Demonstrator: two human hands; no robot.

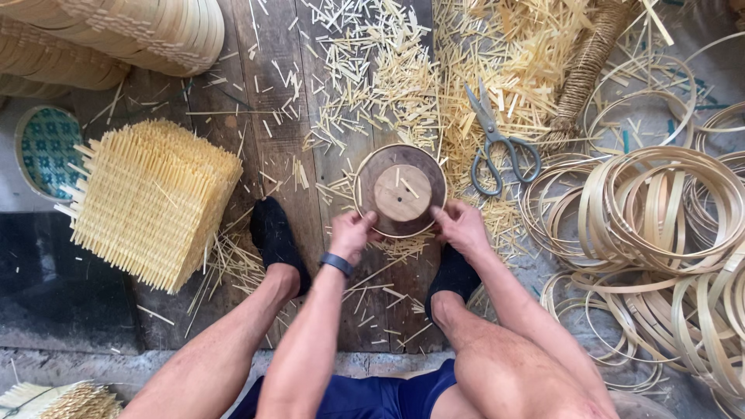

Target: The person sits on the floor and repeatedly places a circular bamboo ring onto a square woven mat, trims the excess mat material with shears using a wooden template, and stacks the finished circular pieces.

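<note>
While I look down between my knees, my left hand (353, 233) and right hand (460, 225) each curl their fingers onto the near rim of a round wooden form (401, 191) — a dark disc ringed with a bamboo hoop, lying on the plank floor (272, 124). Scissors (497, 143) lie just beyond, among cut bamboo slivers (403, 70). A stack of woven bamboo mats (151, 202) sits left; loose bamboo hoops (660, 217) pile right.

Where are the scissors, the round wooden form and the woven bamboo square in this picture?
scissors (494, 138): head view, on the pivot where the blades cross.
round wooden form (403, 192): head view, on its raised centre disc.
woven bamboo square (151, 203): head view, mid-surface.
</note>
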